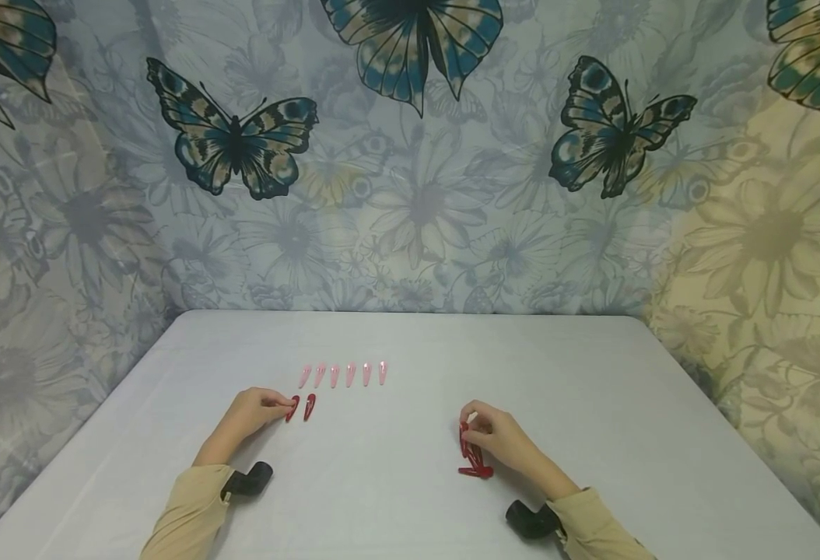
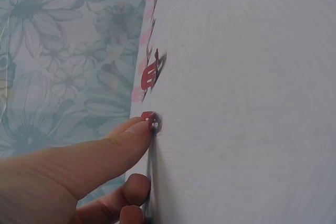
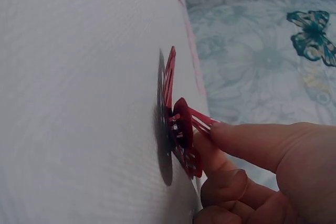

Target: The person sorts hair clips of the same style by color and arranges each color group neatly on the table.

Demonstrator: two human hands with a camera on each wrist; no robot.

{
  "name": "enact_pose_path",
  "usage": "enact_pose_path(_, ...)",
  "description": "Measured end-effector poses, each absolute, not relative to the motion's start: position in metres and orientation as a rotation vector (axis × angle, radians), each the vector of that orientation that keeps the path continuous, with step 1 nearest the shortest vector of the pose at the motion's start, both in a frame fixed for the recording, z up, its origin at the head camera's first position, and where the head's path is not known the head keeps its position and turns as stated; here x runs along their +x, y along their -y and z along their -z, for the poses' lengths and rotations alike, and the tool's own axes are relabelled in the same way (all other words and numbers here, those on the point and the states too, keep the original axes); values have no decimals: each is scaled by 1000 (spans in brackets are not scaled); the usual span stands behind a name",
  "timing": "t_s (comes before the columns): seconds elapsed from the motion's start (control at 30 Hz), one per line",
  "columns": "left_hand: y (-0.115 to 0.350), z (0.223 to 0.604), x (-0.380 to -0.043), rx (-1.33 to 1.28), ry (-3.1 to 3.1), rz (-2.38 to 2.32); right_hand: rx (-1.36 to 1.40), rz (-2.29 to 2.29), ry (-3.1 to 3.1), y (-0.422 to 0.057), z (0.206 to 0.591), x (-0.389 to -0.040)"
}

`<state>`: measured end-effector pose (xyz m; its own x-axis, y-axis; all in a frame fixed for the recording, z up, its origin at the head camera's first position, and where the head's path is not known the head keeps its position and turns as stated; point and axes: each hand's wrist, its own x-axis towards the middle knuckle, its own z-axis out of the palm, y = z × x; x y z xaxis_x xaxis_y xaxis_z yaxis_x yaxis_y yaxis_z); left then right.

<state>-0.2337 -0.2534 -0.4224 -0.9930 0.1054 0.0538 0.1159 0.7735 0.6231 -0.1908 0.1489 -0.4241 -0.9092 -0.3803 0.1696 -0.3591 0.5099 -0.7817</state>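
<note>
– Fingers [image 2: 121,150], left hand [image 1: 252,410]?
– Pinching a red clip [image 1: 290,414] nearer the left edge of the tabletop [image 1: 557,365], pink row [image 1: 350,375] toward the far edge; presumably angled to line up.
– Right hand [image 1: 499,437]?
– Pinching another red clip [image 3: 202,121] by its end at the red pile [image 1: 478,471], nearer the right edge; probably eases separation.
– Labels?
– None legible.

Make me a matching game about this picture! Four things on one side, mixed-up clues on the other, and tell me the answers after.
Things
1. pink snap hair clips
2. left hand
3. right hand
4. butterflies

Clues
A. pinching a clip at a heap of red snap hair clips
B. on the flowery backdrop
C. in a row of six on the white table
D. pinching a red clip beside just one other red clip

Right pairs: 1-C, 2-D, 3-A, 4-B.
</note>
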Motion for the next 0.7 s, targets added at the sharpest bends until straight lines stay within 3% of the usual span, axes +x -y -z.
enact_pose_path(0.7,251,422,-231,-197,2917,1043,-478,1488,-2864,-148,429,-193)
